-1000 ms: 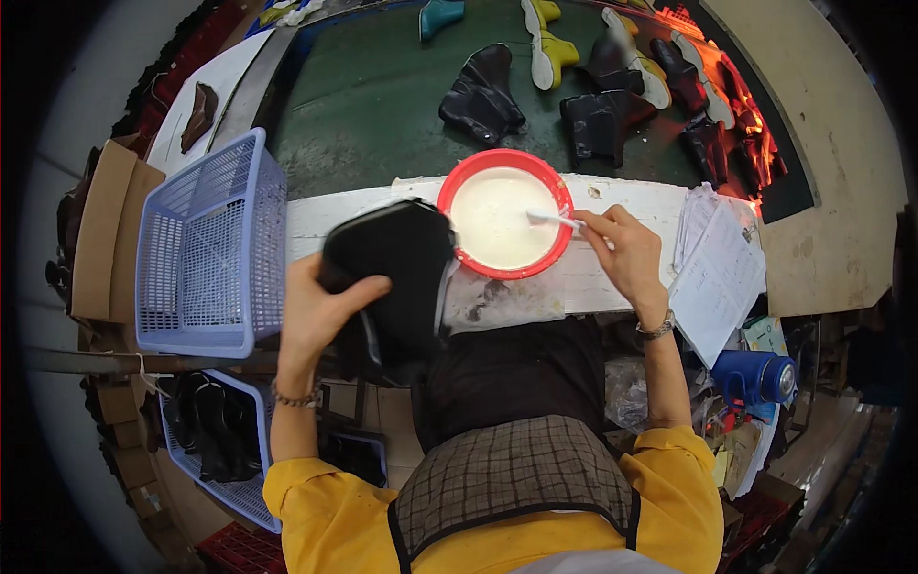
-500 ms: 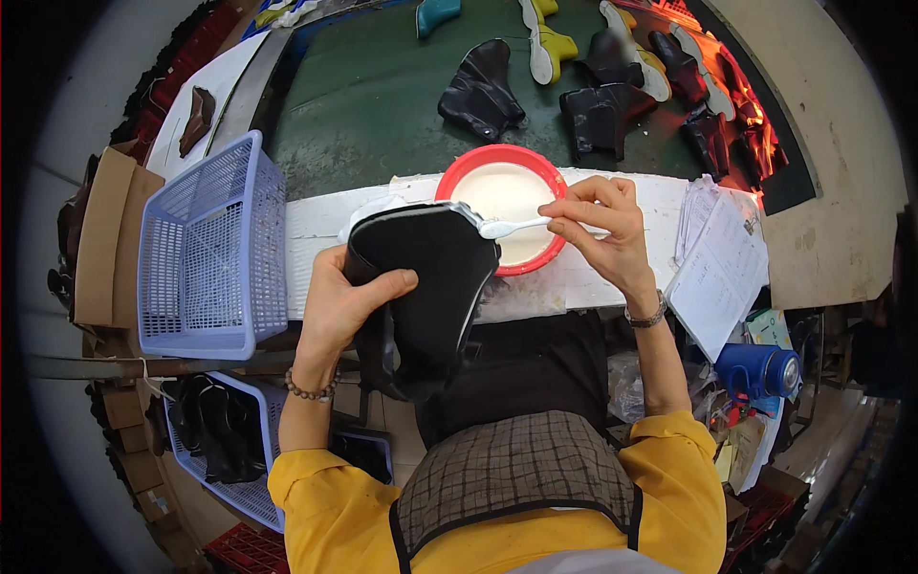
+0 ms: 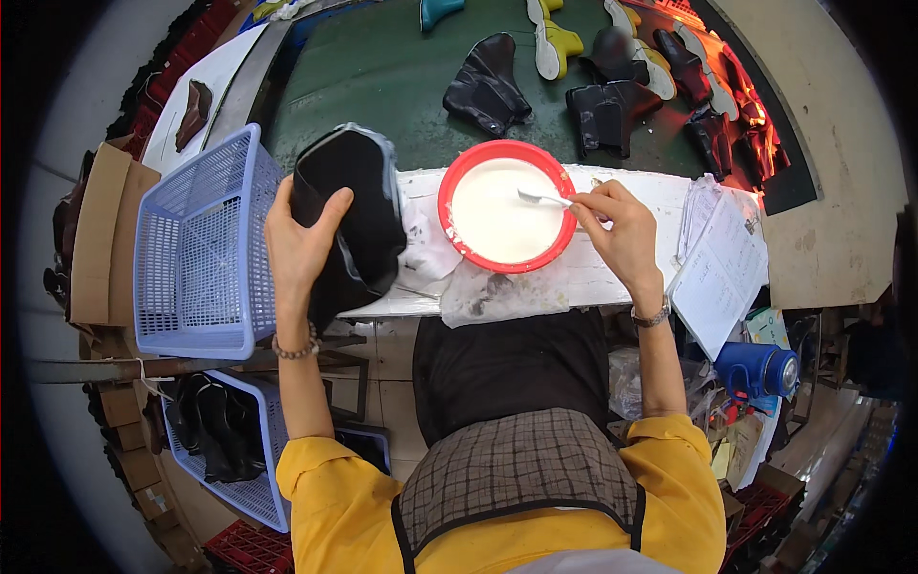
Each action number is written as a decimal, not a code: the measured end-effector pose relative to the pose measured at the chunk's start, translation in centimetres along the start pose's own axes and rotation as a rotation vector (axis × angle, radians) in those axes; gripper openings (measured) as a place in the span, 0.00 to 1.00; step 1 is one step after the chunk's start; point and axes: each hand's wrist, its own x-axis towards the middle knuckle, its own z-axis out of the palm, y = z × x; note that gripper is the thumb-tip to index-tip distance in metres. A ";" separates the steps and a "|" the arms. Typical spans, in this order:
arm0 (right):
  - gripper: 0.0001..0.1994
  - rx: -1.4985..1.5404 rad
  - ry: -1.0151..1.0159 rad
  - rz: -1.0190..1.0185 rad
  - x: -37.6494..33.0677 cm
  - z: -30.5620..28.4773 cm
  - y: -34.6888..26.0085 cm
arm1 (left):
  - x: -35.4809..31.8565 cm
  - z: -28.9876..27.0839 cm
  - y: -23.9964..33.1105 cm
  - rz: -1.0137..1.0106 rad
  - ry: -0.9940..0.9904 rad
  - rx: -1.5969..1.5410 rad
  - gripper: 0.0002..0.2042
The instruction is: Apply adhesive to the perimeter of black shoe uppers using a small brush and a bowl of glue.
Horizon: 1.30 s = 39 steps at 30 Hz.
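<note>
Widest in my view was the dark-green flat work surface (image 3: 363, 91), where glossy black boots (image 3: 486, 88) were set mostly apart, perhaps to spare their surfaces. Along its near side I saw the long white board (image 3: 626, 263). At the left stood the lavender-blue plastic mesh basket (image 3: 191, 330). Just beside it was the black boot-shaped upper with a pale edge (image 3: 371, 203), raised and tilted in the left hand (image 3: 295, 237): the thumb pressed its near face, the other fingers were hidden behind, probably to leave the edge free. The round red plastic bowl (image 3: 445, 212) of white liquid (image 3: 488, 228) sat between both hands, I think for short reach. The right hand (image 3: 623, 237) had thumb and fingertips pinched on the slim white brush (image 3: 543, 199), its head over the liquid; whether the bristles touched, I could not tell.
</note>
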 end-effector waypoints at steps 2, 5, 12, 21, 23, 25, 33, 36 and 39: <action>0.05 -0.285 -0.044 -0.094 -0.3 0.8 0.9 | -0.4 0.4 -6.1 0.014 -0.036 -0.063 0.35; 0.05 -0.304 -0.008 -0.103 -0.6 0.7 0.4 | -2.6 0.2 -9.4 0.000 -0.313 0.080 0.66; 0.07 -0.106 -0.002 0.079 -1.3 0.2 1.1 | -5.7 0.5 -11.0 0.142 -0.296 0.279 0.54; 0.09 0.217 0.101 0.016 -0.8 0.6 -1.5 | -6.6 -0.4 -3.0 0.238 -0.131 0.102 0.47; 0.09 0.309 0.092 -0.041 0.1 1.0 -3.7 | -7.4 -0.1 -0.6 0.276 -0.203 0.102 0.47; 0.07 0.414 -0.005 -0.099 0.5 1.3 -4.8 | -8.1 0.7 0.6 0.297 -0.242 0.058 0.46; 0.08 0.279 0.086 -0.126 2.7 1.2 -2.9 | -10.0 1.1 2.5 0.318 -0.340 -0.055 0.43; 0.09 0.378 0.035 -0.204 2.3 1.2 -2.5 | -9.9 1.4 2.5 0.189 -0.322 -0.198 0.40; 0.10 0.383 0.045 -0.240 1.3 1.6 -1.9 | -9.9 1.3 2.3 0.073 -0.354 -0.328 0.37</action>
